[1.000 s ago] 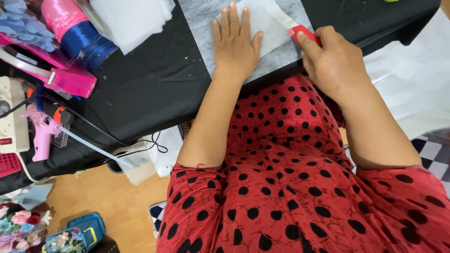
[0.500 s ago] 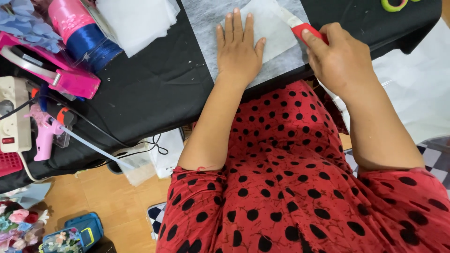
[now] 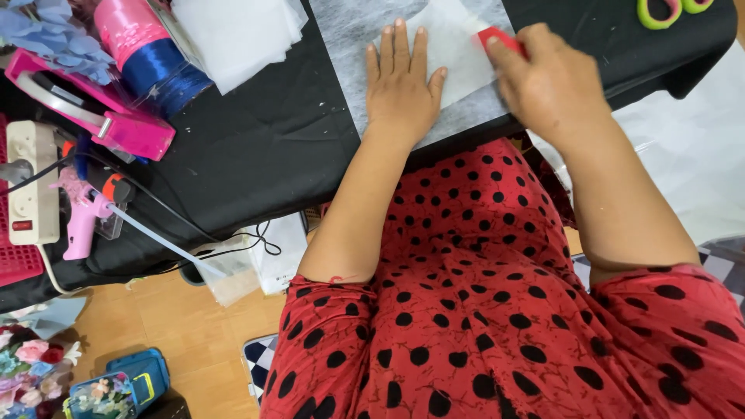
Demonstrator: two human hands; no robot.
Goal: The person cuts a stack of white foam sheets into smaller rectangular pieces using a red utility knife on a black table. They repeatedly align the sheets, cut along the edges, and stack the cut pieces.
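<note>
at top centre, left hand [image 3: 400,85] lies flat, fingers spread, pinning thin white fabric sheet [image 3: 458,54] (likely limp, light; hold edges); right hand [image 3: 547,81] grips red cutter [image 3: 497,39].

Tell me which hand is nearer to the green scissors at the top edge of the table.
Right. The right hand grips a red tool just left of the green scissors. The left hand lies flat on the white sheet, farther left.

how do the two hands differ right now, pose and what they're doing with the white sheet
The left hand lies flat, fingers spread, pressing the white sheet; the right hand is curled around a red tool. The left holds nothing; the right grips. Both rest over the sheet on the black table.
</note>
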